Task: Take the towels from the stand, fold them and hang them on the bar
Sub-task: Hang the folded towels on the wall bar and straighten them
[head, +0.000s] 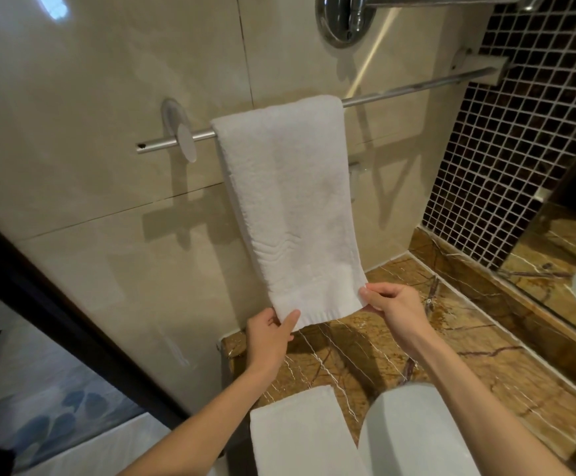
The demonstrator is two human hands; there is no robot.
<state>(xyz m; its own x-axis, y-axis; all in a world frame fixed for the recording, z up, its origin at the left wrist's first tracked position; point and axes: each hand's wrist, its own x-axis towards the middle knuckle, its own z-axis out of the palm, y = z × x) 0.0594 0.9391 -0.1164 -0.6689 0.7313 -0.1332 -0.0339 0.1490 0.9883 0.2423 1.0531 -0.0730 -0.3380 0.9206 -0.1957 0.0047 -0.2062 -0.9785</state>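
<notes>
A folded white towel (290, 207) hangs over the left part of the metal bar (407, 91) on the beige tiled wall. My left hand (269, 338) pinches the towel's bottom left corner between thumb and fingers. My right hand (393, 307) pinches its bottom right corner. Both hands hold the lower edge just above the marble counter (468, 383). A second folded white towel (300, 438) lies flat on the counter near me, between my forearms.
A white basin (413, 431) sits on the counter under my right forearm. A mirror (575, 235) and dark mosaic tiles (506, 149) line the right wall. A chrome fixture (345, 18) is mounted above the bar. A dark door frame (56, 304) runs along the left.
</notes>
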